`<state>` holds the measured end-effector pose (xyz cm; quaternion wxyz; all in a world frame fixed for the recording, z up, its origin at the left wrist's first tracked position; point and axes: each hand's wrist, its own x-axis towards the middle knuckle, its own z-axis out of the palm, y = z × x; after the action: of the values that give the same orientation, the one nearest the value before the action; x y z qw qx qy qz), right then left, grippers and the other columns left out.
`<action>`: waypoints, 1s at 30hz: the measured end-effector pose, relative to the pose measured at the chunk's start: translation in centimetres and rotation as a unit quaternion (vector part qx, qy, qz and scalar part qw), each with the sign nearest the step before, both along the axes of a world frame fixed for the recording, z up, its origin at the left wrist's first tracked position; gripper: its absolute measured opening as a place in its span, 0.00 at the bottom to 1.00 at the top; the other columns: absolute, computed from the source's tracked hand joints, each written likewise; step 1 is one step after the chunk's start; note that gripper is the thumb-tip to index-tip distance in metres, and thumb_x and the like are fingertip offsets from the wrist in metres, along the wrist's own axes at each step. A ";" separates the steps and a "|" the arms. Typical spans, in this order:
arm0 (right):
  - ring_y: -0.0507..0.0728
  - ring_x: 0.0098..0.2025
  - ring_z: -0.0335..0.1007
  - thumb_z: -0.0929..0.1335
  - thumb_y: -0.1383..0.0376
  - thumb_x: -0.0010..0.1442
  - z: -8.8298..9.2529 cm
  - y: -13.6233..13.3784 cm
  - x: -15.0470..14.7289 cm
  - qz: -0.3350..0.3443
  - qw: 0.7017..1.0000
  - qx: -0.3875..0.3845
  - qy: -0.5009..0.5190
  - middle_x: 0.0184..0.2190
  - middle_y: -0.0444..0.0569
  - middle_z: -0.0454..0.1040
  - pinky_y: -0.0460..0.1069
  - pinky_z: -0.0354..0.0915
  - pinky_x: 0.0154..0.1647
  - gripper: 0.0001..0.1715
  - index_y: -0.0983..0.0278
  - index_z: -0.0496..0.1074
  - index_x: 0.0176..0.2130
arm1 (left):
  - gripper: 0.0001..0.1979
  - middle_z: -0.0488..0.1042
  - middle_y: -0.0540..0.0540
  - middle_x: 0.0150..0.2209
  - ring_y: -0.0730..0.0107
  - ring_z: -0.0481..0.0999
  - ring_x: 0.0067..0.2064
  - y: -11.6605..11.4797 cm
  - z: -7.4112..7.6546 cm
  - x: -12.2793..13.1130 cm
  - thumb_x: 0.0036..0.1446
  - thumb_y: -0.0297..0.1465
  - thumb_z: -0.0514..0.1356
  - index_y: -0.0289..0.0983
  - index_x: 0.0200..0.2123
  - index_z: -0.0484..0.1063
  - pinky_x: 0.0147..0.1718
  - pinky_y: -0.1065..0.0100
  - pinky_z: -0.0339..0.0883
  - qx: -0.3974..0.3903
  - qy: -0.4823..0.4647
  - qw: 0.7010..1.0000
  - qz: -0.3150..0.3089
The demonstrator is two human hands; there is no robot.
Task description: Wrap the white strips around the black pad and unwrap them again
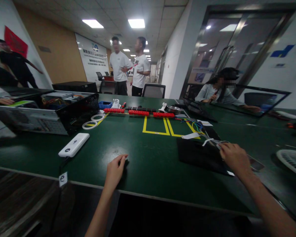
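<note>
Green counter (148, 154): left hand (115, 169) lay empty, grip slack, left of black mat (199, 156). Right hand (233, 158) fingered tagged wires (212, 141) at mat's right edge, grip untellable; singling one likely wanted a fine pinch.

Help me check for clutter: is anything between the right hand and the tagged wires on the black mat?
Nothing visible is. The right hand has its fingertips at the near end of the tagged wires on the black mat. The left hand rests apart on the green table.
</note>
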<state>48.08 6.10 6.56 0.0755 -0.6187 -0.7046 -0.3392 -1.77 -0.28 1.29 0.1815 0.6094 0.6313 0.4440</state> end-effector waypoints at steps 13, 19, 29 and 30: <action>0.62 0.47 0.68 0.57 0.57 0.63 -5.2 1.1 -6.4 0.167 0.978 -0.094 0.085 0.46 0.61 0.72 0.56 0.66 0.46 0.26 0.70 0.71 0.48 | 0.17 0.79 0.45 0.42 0.62 0.76 0.45 0.1 -0.3 -0.1 0.61 0.37 0.48 0.38 0.41 0.75 0.45 0.64 0.66 0.006 0.007 1.000 -0.019; 0.63 0.51 0.64 0.58 0.51 0.62 -4.0 -0.5 -11.6 0.214 0.961 -0.146 0.092 0.51 0.60 0.69 0.58 0.63 0.48 0.31 0.68 0.67 0.54 | 0.16 0.79 0.45 0.42 0.62 0.77 0.45 -0.1 0.1 0.2 0.61 0.36 0.49 0.38 0.41 0.76 0.45 0.63 0.67 0.029 0.032 0.997 -0.056; 0.66 0.53 0.59 0.56 0.42 0.59 -2.5 -1.6 -21.4 0.283 0.930 -0.226 0.068 0.55 0.61 0.65 0.61 0.57 0.50 0.43 0.68 0.60 0.59 | 0.21 0.68 0.44 0.56 0.61 0.66 0.58 0.1 -0.8 0.7 0.57 0.36 0.58 0.42 0.54 0.67 0.58 0.53 0.54 0.050 0.177 0.964 -0.192; 0.66 0.53 0.59 0.56 0.41 0.58 -2.4 -1.5 -21.9 0.288 0.927 -0.232 0.066 0.56 0.61 0.64 0.61 0.57 0.51 0.43 0.68 0.60 0.60 | 0.22 0.67 0.44 0.58 0.61 0.64 0.59 0.2 -0.9 0.7 0.57 0.35 0.58 0.43 0.56 0.65 0.58 0.52 0.52 0.048 0.187 0.962 -0.195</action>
<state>26.19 4.59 4.17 0.0705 -0.4108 -0.9047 -0.0881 -1.06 -0.10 0.40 0.1136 0.8010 0.5006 0.3080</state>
